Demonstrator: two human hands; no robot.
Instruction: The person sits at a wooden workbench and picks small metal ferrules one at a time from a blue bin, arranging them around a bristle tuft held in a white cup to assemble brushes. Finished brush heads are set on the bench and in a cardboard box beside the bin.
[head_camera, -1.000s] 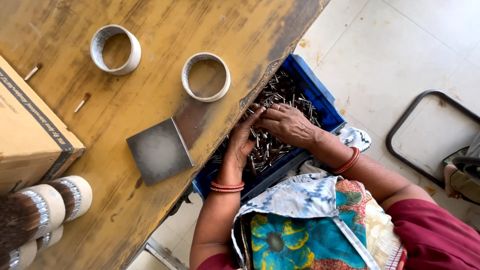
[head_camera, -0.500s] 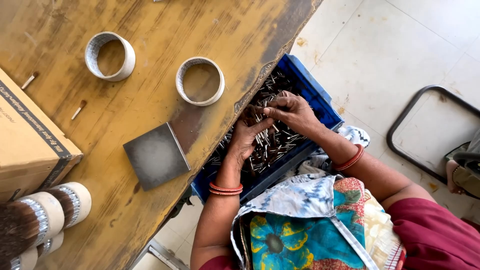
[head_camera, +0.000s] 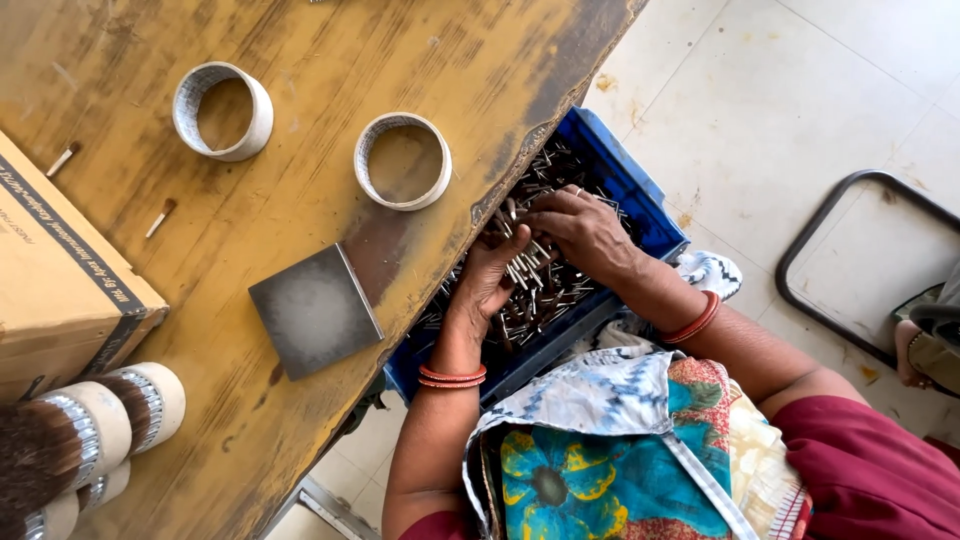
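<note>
A blue plastic crate (head_camera: 640, 195) sits on my lap, half under the table edge, filled with several small metal-tipped sticks (head_camera: 545, 295). Both my hands are inside it. My left hand (head_camera: 488, 275), with orange bangles at the wrist, has its fingers curled around a bunch of the sticks close to the table edge. Touching its fingertips, my right hand (head_camera: 582, 230) lies palm down with its fingers closed over the same bunch.
The yellow wooden table (head_camera: 300, 130) holds two white tape rings (head_camera: 222, 110) (head_camera: 403, 160), a grey square plate (head_camera: 315, 310), a cardboard box (head_camera: 60, 280), round brush heads (head_camera: 90, 430) and two tiny loose brushes (head_camera: 160, 216). A black metal frame (head_camera: 860, 260) stands on the tiled floor.
My right hand has slid further into the crate and closed in on my left hand. The two hands now press together on one bunch of sticks.
</note>
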